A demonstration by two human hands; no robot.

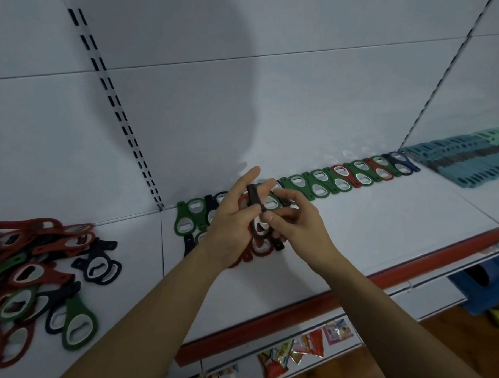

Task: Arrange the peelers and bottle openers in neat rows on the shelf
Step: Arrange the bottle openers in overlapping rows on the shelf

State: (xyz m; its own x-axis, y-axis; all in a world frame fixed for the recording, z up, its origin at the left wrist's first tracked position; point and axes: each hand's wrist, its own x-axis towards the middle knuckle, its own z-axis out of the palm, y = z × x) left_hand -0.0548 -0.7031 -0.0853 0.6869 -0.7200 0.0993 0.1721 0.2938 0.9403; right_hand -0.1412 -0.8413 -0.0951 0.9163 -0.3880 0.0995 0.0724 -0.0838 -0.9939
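Forearms: left forearm [151, 321] and right forearm [391, 311] reach in from the bottom edge and meet over the middle of the shelf [373, 240].
Right hand [298, 224]: thumb and forefinger pinch the lower part of a black bottle opener [255, 201].
Left hand [229, 221]: thumb rests on that same opener, forefinger is stretched out, and the other fingers curl round a bunch of openers [259, 247], red and black, fanned beneath.
Long axis: the black bottle opener points from the camera toward the back wall, crosswise to the row.
Row of bottle openers [339, 179]: lies flat along the back of the shelf, just behind the hands, which hide its middle stretch.
Nearer hand: by my judgement the right, as its pinch is on the single piece; the slot it would fill cannot be seen.
Loose pile [32, 272]: unsorted, well apart to the left.
Peelers [470, 162]: teal, in rows at the right end.
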